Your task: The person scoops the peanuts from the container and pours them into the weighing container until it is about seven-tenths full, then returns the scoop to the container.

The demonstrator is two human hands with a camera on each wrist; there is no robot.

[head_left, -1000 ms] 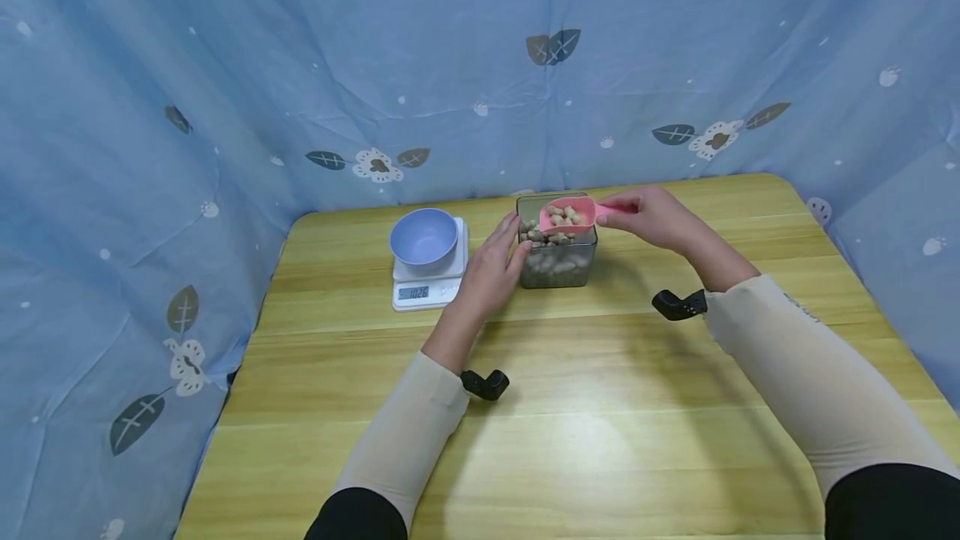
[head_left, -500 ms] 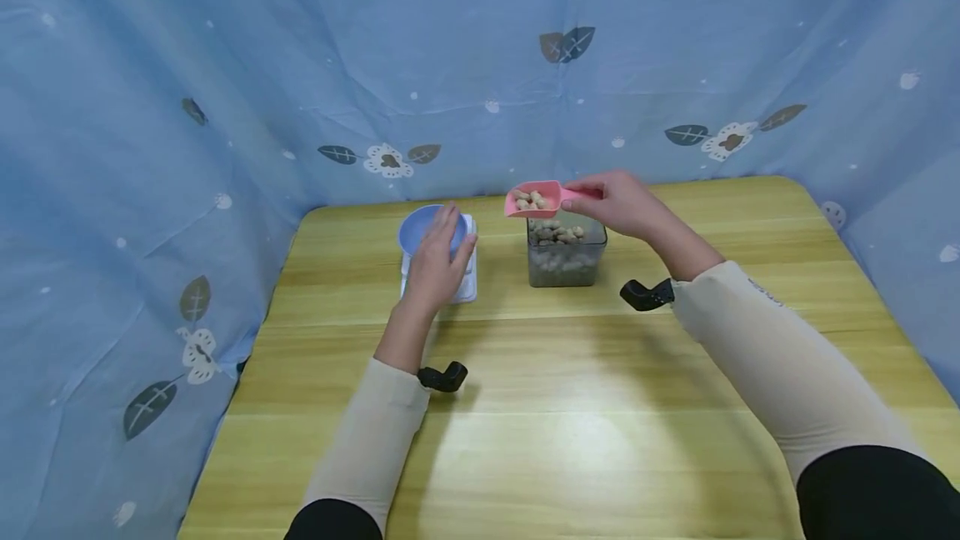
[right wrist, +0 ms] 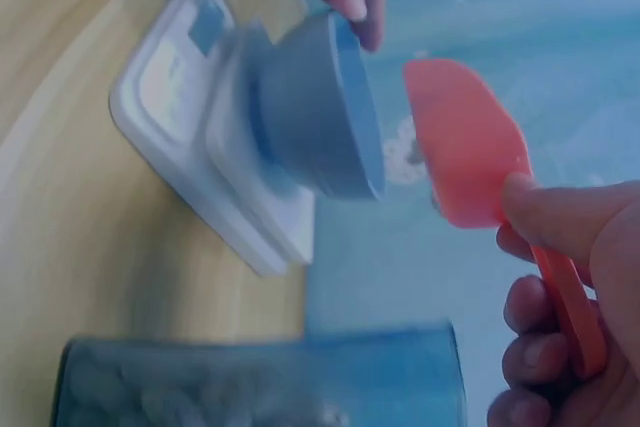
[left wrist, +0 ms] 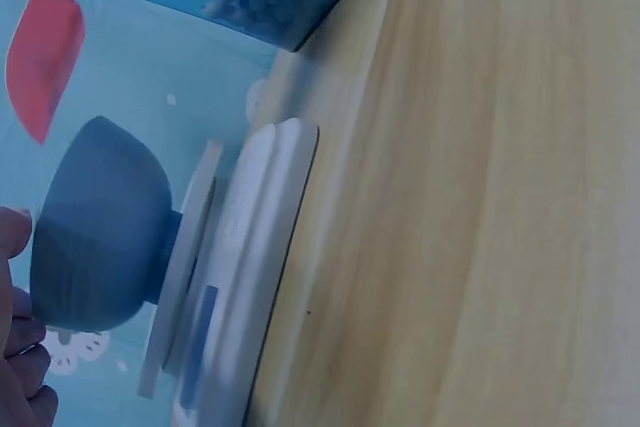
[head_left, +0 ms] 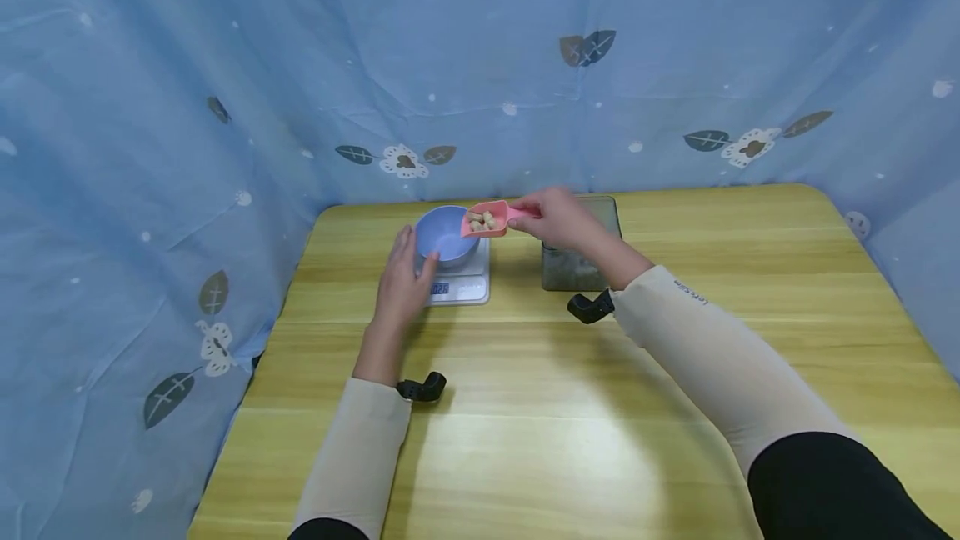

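My right hand (head_left: 552,217) grips the handle of a pink scoop (right wrist: 463,137), its fingers curled round it. Several shelled-looking pale peanuts (head_left: 482,222) lie in the scoop, whose front edge overlaps the right rim of a blue bowl (head_left: 439,232) in the head view. Both wrist views show the scoop raised above the bowl's rim. The bowl stands on a white kitchen scale (left wrist: 240,237) with a small display. At the bowl's left side is my left hand (head_left: 401,280), thumb and fingers spread, fingertips right at the rim (right wrist: 345,32).
A see-through grey container (head_left: 570,272) with more peanuts stands right of the scale, partly hidden behind my right forearm. The wooden table (head_left: 525,457) reaches back to a blue patterned curtain (head_left: 480,65). A black camera mount (head_left: 423,387) sits on each wrist.
My left hand has left the container's side and moved left to the bowl. My right hand has carried the filled scoop left, from over the container to the bowl's rim.
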